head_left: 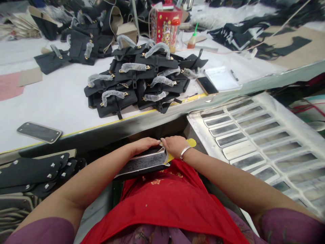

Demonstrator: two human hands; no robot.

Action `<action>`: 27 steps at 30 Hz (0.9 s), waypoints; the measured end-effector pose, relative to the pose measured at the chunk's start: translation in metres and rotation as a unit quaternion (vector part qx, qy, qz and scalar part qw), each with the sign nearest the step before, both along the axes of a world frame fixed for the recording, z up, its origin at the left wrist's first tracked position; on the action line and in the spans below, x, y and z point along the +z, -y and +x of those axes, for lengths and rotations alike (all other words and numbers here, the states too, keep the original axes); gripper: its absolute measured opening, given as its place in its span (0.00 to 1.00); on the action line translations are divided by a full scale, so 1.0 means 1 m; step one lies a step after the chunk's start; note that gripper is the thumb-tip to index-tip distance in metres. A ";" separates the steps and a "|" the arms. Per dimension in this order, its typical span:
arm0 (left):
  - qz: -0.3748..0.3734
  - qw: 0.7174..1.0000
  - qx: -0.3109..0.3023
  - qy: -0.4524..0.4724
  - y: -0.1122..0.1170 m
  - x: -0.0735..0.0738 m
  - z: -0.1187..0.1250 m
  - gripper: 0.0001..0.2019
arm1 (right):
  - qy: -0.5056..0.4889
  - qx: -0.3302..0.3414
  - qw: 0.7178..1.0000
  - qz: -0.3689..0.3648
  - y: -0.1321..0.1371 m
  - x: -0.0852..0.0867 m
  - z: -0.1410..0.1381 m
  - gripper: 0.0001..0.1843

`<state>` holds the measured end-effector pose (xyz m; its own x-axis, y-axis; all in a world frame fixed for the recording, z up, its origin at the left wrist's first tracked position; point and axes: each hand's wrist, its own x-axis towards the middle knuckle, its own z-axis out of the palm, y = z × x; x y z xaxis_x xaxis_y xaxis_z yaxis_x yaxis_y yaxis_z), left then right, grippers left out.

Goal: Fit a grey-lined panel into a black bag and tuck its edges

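Note:
A black bag body (144, 163) with pale edges and a dark inner panel lies at my lap, its open end toward the right. My left hand (145, 146) lies along its far edge, fingers closed over it. At the right end my right hand (175, 146), with a silver bangle at the wrist, grips the bag's corner and a flat yellow strip-like tool (192, 142), which shows on both sides of the palm. The two hands' fingertips nearly meet. My palms hide the far side of the bag.
Black bags with wrapped handles (134, 67) are heaped on the white table (63, 101). To the right, a slotted rack (269, 125) holds pale-edged panels (231, 139). Black pieces (33, 171) are stacked at left. A phone (207, 85) and glue bottle (192, 40) stay on the table.

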<state>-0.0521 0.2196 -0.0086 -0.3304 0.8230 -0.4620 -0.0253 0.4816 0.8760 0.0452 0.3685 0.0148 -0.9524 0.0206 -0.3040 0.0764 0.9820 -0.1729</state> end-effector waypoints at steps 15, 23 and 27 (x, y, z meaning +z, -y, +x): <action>-0.038 0.998 -0.054 -0.019 0.010 0.010 0.006 0.21 | -0.035 0.108 0.993 0.013 -0.007 -0.004 -0.002 0.29; -0.063 0.991 -0.100 -0.055 0.013 0.012 0.001 0.24 | -0.055 0.147 0.987 0.016 -0.008 -0.006 -0.010 0.28; -0.074 0.986 -0.122 -0.082 0.016 0.012 0.000 0.26 | -0.044 0.177 0.983 0.011 -0.008 -0.003 -0.016 0.27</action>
<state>-0.0520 0.2039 0.0037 -0.2108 0.8145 -0.5404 0.2432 0.5792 0.7781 0.0291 0.3761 0.0116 -0.9237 -0.3107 -0.2243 -0.2846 0.9481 -0.1417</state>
